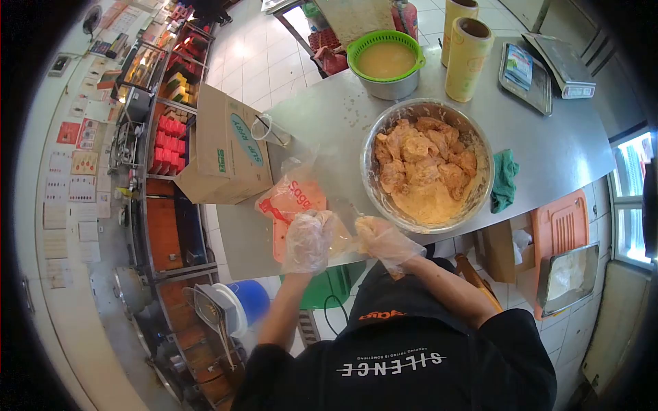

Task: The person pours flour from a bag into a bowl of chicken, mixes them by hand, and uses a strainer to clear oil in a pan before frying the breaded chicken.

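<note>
My left hand (308, 241), in a clear plastic glove, is closed at the table's front edge, beside a clear bag with red print (296, 194) lying over an orange-red tray (279, 240). To its right my right hand (386, 241), also gloved, has its fingers pinched together. Thin clear plastic stretches between the two hands. A large steel bowl (367, 176) of coated raw meat pieces (418, 154) stands just beyond my right hand, with pale orange batter (433, 203) at its near side.
Left stands an open cardboard box (229, 147) near a clear cup (271, 130). Behind the bowl are a green strainer (386, 58) over a pot and film rolls (469, 61). A green cloth (504, 180) lies right of the bowl; a scale (561, 65) stands far right.
</note>
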`<state>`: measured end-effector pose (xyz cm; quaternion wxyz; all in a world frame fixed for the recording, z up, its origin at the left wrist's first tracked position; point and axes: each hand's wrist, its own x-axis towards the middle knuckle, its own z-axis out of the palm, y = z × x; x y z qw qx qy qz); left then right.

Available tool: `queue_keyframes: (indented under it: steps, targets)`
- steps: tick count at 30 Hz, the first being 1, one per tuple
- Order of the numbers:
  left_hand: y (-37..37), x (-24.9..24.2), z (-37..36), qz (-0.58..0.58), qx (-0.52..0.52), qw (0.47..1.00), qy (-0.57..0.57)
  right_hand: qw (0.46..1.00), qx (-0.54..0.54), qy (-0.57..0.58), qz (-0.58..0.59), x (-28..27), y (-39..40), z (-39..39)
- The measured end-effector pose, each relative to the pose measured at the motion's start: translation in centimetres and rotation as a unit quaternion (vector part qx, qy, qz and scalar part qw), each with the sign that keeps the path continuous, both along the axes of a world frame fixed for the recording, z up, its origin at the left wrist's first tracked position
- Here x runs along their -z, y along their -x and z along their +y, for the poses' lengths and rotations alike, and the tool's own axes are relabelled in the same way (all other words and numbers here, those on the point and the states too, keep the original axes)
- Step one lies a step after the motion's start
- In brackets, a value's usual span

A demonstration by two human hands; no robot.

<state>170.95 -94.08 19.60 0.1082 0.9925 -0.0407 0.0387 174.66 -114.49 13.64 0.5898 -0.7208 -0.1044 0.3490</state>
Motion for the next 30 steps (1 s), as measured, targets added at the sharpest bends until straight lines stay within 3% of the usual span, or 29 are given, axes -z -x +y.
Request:
queue_keyframes:
  steps: [5, 8, 10, 12, 13, 15, 18, 20, 23, 26, 30]
  targets:
    - [0.8, 0.1, -0.6, -0.047, 0.048, 0.997, 0.03, 0.999, -0.036, 0.023, -0.023, -0.2, -0.5, 1.0]
    - [1.0, 0.0, -1.5, -0.059, 0.032, 0.996, 0.058, 0.993, -0.039, 0.034, -0.108, 0.5, -0.3, 1.4]
    - [1.1, -0.2, -1.3, -0.074, 0.035, 0.995, 0.055, 0.996, -0.03, -0.016, 0.082, -3.9, 0.0, -0.3]
    - [1.3, 0.6, -0.9, -0.094, 0.053, 0.993, 0.041, 0.998, -0.052, -0.025, 0.01, -3.7, 0.6, -0.5]
    - [1.3, 0.7, -1.1, -0.087, 0.064, 0.993, 0.049, 0.985, -0.076, -0.009, -0.153, -0.4, 1.2, 0.3]
    - [1.6, 0.9, -1.6, -0.071, 0.08, 0.992, 0.066, 0.964, -0.104, 0.012, -0.245, -0.2, 1.5, 0.1]
    - [1.2, 0.6, -1.1, -0.064, 0.053, 0.995, 0.05, 0.986, -0.105, -0.015, -0.127, -0.3, 2.1, 1.0]
    - [1.1, 0.5, -1.0, -0.081, 0.083, 0.993, 0.037, 0.98, -0.111, -0.058, -0.151, 2.1, 4.1, 0.3]
    - [1.1, 1.2, -1.5, -0.054, 0.107, 0.993, 0.021, 0.969, -0.017, 0.013, -0.246, 1.4, 3.3, 1.9]
    - [1.2, 1.6, -0.8, -0.062, 0.114, 0.992, -0.003, 0.989, -0.064, -0.029, -0.129, 1.1, 5.2, 1.3]
    - [1.2, 1.0, -1.1, -0.02, 0.159, 0.985, -0.062, 0.97, -0.001, 0.03, -0.243, 2.3, 5.0, 2.8]
